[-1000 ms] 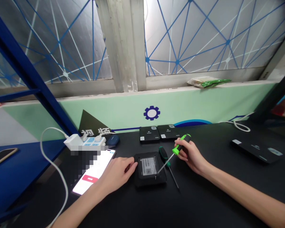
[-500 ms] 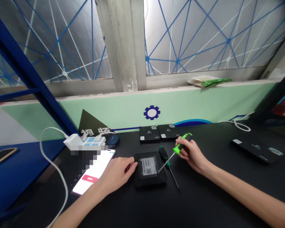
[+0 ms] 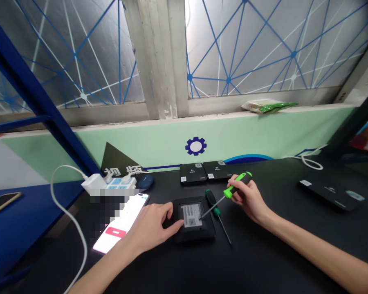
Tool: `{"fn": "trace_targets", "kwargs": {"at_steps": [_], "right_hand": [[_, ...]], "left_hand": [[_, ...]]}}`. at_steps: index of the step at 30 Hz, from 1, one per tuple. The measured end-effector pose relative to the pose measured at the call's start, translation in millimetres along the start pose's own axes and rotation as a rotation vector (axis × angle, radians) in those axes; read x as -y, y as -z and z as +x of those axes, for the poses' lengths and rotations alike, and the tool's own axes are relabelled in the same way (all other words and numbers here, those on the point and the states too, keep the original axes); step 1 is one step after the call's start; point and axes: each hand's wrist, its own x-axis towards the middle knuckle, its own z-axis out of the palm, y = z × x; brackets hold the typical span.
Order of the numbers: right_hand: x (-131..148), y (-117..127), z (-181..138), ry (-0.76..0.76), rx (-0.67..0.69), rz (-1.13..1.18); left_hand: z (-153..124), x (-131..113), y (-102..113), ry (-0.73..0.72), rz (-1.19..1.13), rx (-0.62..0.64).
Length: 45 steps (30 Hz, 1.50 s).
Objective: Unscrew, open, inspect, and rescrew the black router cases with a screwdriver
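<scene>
A small black device (image 3: pixel 202 231) with a grey label lies face down on the black table (image 3: pixel 263 253). My left hand (image 3: pixel 151 228) rests at its left side, thumb and forefinger pressed onto the casing beside the label. My right hand (image 3: pixel 248 198) is closed round the green-and-black handle of a screwdriver (image 3: pixel 225 194), whose metal tip touches the right edge of the label. A second, dark green screwdriver (image 3: pixel 216 210) lies on the table just right of the device.
A lit phone (image 3: pixel 119 228) lies left of my left hand. Behind it sit a white power strip (image 3: pixel 108 182) with a trailing cable and a dark blue mouse (image 3: pixel 144 180). Two more black devices (image 3: pixel 205 171) stand at the back, another (image 3: pixel 331 192) far right.
My left thumb slid from the device's left edge onto its casing next to the label. The screwdriver tip rose a little, from the label's lower right corner to its right edge.
</scene>
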Motion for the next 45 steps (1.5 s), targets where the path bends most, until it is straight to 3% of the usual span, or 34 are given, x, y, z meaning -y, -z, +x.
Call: {"fn": "trace_targets", "kwargs": {"at_steps": [13,18,25,39,45], "right_hand": [[-5,-4,-5,0.115,0.067,-0.251],[5,-6,-8,0.174,0.072,-0.318],[16,-8,-7,0.256,0.090,-0.402],[57,-41,20,0.360,0.348,-0.682],[45,-64,41,0.470,0.339,-0.774]], "left_hand": [[-2,1,8,-0.106,0.069,-0.089],[0,6,2,-0.215,0.018,-0.142],[3,9,-10,-0.200,-0.032,-0.264],[-7,2,-14,-0.178,0.011,-0.012],[-9,-4,-14,-0.220,0.055,-0.027]]}}
